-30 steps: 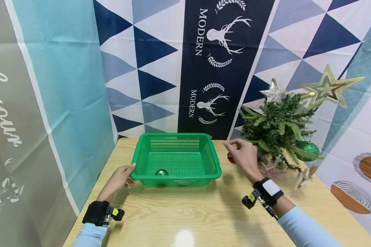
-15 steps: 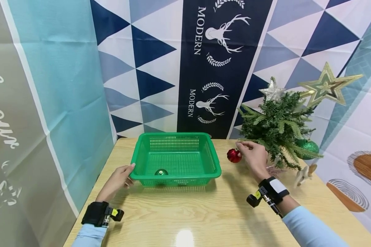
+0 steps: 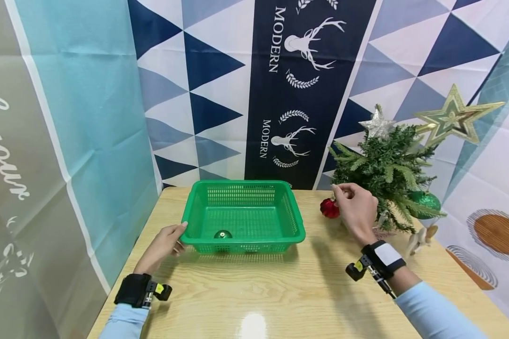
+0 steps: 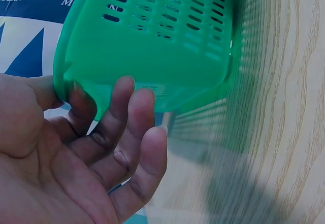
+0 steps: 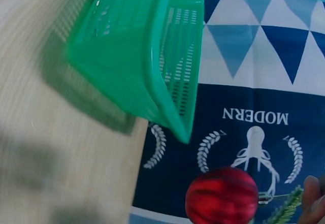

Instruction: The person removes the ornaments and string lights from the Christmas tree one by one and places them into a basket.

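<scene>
A green plastic basket (image 3: 254,247) stands on the table, with one dark green bauble (image 3: 223,234) inside near its front left. My left hand (image 3: 165,247) pinches the basket's front left corner; in the left wrist view the rim (image 4: 62,64) lies between thumb and index finger, the other fingers loosely bent below. In front of the Christmas tree (image 3: 381,165), my right hand (image 3: 356,209) pinches the thin top loop of a red ribbed bauble (image 3: 329,208), which hangs beneath the fingertips. The right wrist view shows this red bauble (image 5: 222,196) beside a fingertip and a green sprig.
A silver star (image 3: 377,125) and a gold star (image 3: 454,117) sit near the tree's top. A glittery green ball (image 3: 425,205) hangs at its right side. Near its foot is a small pale figure (image 3: 420,238). Printed cloth (image 3: 212,94) backs the wooden table (image 3: 237,292).
My right hand has moved right, closer to the tree, carrying the red bauble, which was mostly hidden at first. The left hand stays on the basket's rim.
</scene>
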`<state>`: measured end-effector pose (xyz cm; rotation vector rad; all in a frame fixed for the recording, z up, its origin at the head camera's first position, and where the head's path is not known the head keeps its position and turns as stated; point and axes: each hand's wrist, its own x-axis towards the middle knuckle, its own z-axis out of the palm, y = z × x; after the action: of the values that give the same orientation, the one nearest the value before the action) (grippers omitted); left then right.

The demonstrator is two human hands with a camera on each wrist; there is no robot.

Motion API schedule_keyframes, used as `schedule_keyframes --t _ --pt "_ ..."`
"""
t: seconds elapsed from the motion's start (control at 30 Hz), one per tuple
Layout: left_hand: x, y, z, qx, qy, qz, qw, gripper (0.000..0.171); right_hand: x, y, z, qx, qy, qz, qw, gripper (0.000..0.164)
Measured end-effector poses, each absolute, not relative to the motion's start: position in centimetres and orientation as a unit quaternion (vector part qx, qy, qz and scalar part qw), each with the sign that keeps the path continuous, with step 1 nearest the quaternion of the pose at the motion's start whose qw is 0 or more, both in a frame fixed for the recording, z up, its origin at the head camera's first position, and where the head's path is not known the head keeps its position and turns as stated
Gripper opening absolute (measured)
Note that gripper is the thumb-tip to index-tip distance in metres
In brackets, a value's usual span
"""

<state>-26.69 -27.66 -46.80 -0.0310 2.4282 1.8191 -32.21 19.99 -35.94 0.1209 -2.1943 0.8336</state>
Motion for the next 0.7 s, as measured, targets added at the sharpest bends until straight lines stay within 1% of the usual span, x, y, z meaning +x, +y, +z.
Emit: schedule_keyframes --t 0.13,0.27,0.43,0.7 --pt "-26.7 -27.6 -46.7 -0.013 0.797 0.602 0.052 0.058 -32.4 19.8 -35.2 0.075 -0.858 0.282 0.422 0.018" --pt "-26.8 -27.5 -46.6 -0.017 0.796 0.603 0.051 0.056 -32.8 19.6 -34.5 0.104 -0.864 0.238 0.431 0.017" --pt "-27.0 -27.3 -46.3 -0.025 0.795 0.604 0.053 0.055 -33.2 19.4 -33.6 0.137 -0.874 0.218 0.412 0.018" --pt "-27.0 -27.0 -45.7 -0.031 0.796 0.602 0.056 0.055 -33.5 18.6 -32.5 0.166 -0.88 0.241 0.374 0.016"
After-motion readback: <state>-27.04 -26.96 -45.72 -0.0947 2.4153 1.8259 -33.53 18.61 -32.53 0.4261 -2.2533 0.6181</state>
